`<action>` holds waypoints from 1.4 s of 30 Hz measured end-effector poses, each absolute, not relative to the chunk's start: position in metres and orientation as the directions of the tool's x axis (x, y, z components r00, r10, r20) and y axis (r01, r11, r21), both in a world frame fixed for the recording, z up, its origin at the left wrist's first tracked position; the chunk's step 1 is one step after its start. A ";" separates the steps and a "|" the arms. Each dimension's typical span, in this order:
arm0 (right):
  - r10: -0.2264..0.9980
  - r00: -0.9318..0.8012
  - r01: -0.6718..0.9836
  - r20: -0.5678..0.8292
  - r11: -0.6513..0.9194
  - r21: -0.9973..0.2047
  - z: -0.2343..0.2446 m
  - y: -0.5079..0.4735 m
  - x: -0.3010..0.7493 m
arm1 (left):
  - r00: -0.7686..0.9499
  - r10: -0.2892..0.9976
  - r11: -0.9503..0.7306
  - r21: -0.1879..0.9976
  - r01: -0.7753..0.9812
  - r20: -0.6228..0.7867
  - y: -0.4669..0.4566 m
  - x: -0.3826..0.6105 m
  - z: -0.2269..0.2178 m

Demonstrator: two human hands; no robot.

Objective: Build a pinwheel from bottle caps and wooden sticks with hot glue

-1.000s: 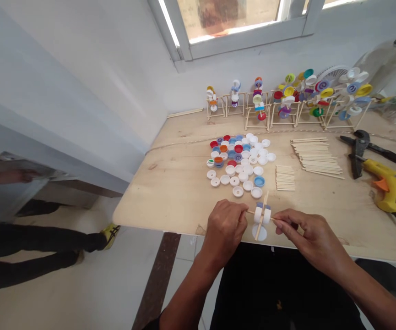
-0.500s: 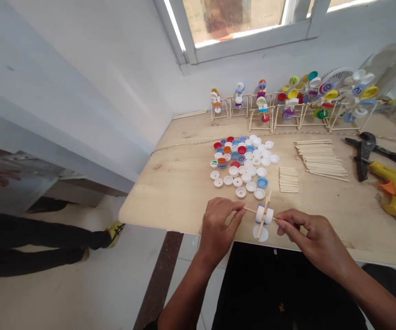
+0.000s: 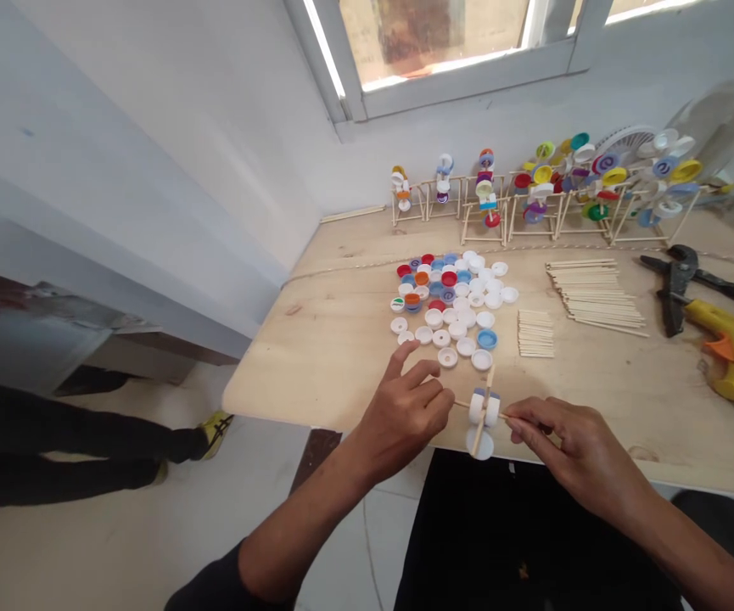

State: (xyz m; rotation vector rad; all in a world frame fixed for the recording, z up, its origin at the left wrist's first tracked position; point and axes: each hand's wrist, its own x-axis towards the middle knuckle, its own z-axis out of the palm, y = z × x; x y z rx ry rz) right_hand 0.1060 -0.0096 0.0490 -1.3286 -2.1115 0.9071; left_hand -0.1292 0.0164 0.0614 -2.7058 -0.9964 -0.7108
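A small spinner of white and blue bottle caps on crossed wooden sticks point(image 3: 484, 412) hangs over the front edge of the plywood table point(image 3: 341, 339). My left hand point(image 3: 406, 414) pinches the left end of its thin axle stick, with the index finger stretched out. At the axle's right end, my right hand point(image 3: 570, 450) is closed in a pinch. A pile of loose bottle caps point(image 3: 452, 301), mostly white with some red, blue and orange, lies just beyond the hands.
Short sticks point(image 3: 535, 332) and long sticks point(image 3: 596, 293) lie in rows to the right. A yellow glue gun point(image 3: 732, 350) and black pliers point(image 3: 678, 284) sit far right. Finished cap spinners point(image 3: 532, 191) line the wall. Another person's legs point(image 3: 86, 445) are at left on the floor.
My left arm has swung leftward and its index finger has lifted and stretched out. The spinner has dropped slightly toward the table edge. The right hand stays pinched on the axle.
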 end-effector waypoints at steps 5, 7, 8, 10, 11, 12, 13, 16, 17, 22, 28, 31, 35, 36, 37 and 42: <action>0.888 -0.439 0.566 0.138 0.392 -0.725 0.052 -0.012 0.103 | 0.536 0.652 -0.695 0.141 0.705 0.536 0.013 -0.131 0.054; 0.890 -0.433 0.561 0.145 0.392 -0.729 0.053 -0.014 0.105 | 0.451 0.703 -0.630 0.187 0.754 0.551 0.010 -0.138 0.054; 0.897 -0.420 0.562 0.139 0.378 -0.736 0.054 -0.015 0.106 | 0.393 0.732 -0.584 0.214 0.783 0.557 0.007 -0.144 0.055; 0.914 -0.391 0.560 0.110 0.331 -0.760 0.055 -0.016 0.110 | 0.276 0.790 -0.482 0.275 0.832 0.547 -0.002 -0.160 0.059; 0.920 -0.381 0.552 0.088 0.303 -0.777 0.056 -0.016 0.111 | 0.233 0.819 -0.440 0.314 0.841 0.524 -0.009 -0.168 0.061; 0.925 -0.374 0.540 0.063 0.273 -0.796 0.057 -0.016 0.112 | 0.232 0.860 -0.413 0.351 0.840 0.455 -0.018 -0.177 0.063; 0.928 -0.372 0.527 0.035 0.242 -0.815 0.058 -0.015 0.112 | 0.250 0.898 -0.388 0.387 0.836 0.361 -0.027 -0.185 0.064; 0.927 -0.372 0.493 -0.045 0.156 -0.856 0.061 -0.012 0.108 | 0.250 0.963 -0.265 0.532 0.805 0.101 -0.056 -0.200 0.064; 0.926 -0.373 0.483 -0.067 0.132 -0.866 0.061 -0.012 0.106 | 0.215 0.976 -0.193 0.590 0.784 0.033 -0.063 -0.202 0.061; 0.918 -0.372 0.426 -0.141 0.034 -0.904 0.064 -0.012 0.100 | 0.075 0.997 -0.021 0.902 0.430 -0.013 -0.064 -0.185 0.048; 0.916 -0.390 0.458 -0.095 0.104 -0.883 0.068 -0.015 0.102 | -0.027 0.999 0.050 0.962 0.268 -0.045 -0.025 -0.142 0.065; 0.915 -0.402 0.477 -0.034 0.177 -0.861 0.068 -0.015 0.104 | 0.134 0.991 -0.030 0.930 0.366 -0.021 -0.012 -0.137 0.081; 0.904 -0.426 0.503 0.031 0.265 -0.823 0.066 -0.016 0.104 | 0.326 0.945 -0.217 0.811 0.543 0.034 -0.002 -0.142 0.098; 0.897 -0.440 0.507 0.053 0.296 -0.809 0.066 -0.016 0.103 | 0.382 0.922 -0.288 0.757 0.587 0.054 0.000 -0.144 0.102; 0.888 -0.453 0.513 0.077 0.330 -0.792 0.066 -0.016 0.102 | 0.442 0.894 -0.368 0.688 0.626 0.075 0.001 -0.145 0.105; 0.846 -0.487 0.539 0.215 0.486 -0.688 0.068 -0.018 0.097 | 0.669 0.715 -0.699 0.213 0.683 0.202 0.000 -0.143 0.112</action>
